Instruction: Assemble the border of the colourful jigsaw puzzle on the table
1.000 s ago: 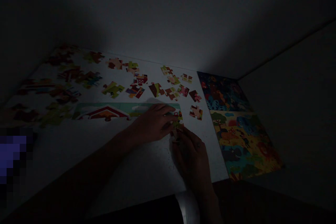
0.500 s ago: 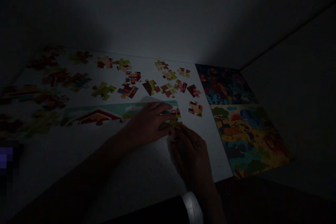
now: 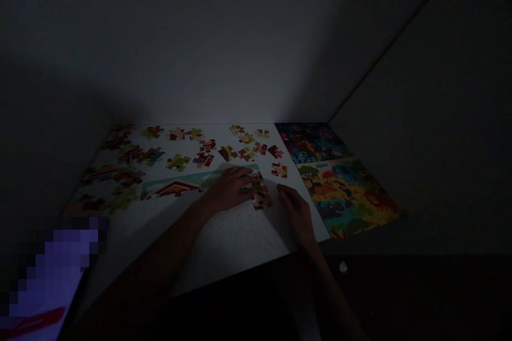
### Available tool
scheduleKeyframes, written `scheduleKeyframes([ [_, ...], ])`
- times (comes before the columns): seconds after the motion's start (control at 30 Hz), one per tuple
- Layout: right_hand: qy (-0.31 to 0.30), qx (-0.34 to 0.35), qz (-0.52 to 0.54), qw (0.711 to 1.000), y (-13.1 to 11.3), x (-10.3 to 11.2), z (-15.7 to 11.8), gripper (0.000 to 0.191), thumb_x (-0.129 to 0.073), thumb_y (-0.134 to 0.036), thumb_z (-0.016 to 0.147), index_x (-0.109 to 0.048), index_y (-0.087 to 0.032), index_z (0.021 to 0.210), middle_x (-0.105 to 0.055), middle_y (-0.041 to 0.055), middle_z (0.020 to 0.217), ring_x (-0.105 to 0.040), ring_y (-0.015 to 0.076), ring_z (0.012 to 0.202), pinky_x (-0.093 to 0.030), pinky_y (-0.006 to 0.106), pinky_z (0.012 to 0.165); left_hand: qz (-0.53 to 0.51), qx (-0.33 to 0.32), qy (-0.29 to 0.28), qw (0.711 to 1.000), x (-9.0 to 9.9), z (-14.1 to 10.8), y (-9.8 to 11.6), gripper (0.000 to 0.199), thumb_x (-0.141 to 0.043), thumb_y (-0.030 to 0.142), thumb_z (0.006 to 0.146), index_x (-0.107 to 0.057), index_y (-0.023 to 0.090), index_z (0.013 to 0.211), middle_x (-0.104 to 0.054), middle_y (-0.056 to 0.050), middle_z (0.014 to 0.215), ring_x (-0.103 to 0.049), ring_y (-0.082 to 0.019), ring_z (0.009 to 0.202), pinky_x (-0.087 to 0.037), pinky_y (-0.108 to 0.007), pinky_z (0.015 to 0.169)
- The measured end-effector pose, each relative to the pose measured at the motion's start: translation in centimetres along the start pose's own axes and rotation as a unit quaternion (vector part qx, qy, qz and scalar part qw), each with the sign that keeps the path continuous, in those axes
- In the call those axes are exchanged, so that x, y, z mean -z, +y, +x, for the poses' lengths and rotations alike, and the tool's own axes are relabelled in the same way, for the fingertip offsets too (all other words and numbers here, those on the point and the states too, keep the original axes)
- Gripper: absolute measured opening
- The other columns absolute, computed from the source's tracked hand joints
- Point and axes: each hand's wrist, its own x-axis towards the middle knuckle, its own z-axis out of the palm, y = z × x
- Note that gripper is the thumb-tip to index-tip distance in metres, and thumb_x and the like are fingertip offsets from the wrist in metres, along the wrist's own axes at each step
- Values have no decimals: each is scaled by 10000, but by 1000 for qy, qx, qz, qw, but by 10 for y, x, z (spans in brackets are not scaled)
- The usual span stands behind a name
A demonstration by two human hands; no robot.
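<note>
My left hand [image 3: 232, 189] lies palm down with its fingers spread over the right end of a joined strip of jigsaw puzzle [image 3: 182, 185], which shows a red barn roof under a teal sky. Just below those fingertips a jigsaw piece [image 3: 262, 202] sits at the strip's lower right corner. My right hand [image 3: 295, 212] rests on the white table to the right of that piece, fingers curled in and apart from it; nothing shows between them. Closest above my right hand is a loose pink and brown jigsaw piece [image 3: 279, 170].
Several loose jigsaw pieces [image 3: 178, 162] spread over the back and left of the white table [image 3: 232, 240]. Two assembled puzzles, a dark blue one [image 3: 310, 141] and a yellow animal one [image 3: 348, 197], lie along the right. A pixelated bright screen [image 3: 60, 266] is at lower left. A wall stands behind.
My right hand has drawn away to the right from the jigsaw piece, which now shows at the strip's corner. My left hand stays on the strip. The camera view has tilted up.
</note>
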Motion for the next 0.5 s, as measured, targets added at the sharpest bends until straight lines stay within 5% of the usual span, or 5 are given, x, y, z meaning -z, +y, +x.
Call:
scheduleKeyframes([
  [0.23,80,-14,-16,997,22,21,43,426,-537,-476,777,-706,-131,961,-724,154,999,-662,278,918,-521,402,807,32,-32,54,998,-2,-6,3,287,-596,324,929,-677,224,1185,-605,-100,1298,-522,-240,1241,-423,-442,1070],
  [0.5,131,-16,-104,986,10,15,128,380,-452,-299,780,-699,-121,1006,-720,147,1032,-632,257,955,-467,362,882,60,-2,70,996,-3,-9,3,262,-575,305,938,-674,209,1161,-618,-96,1260,-555,-237,1194,-450,-439,1041],
])
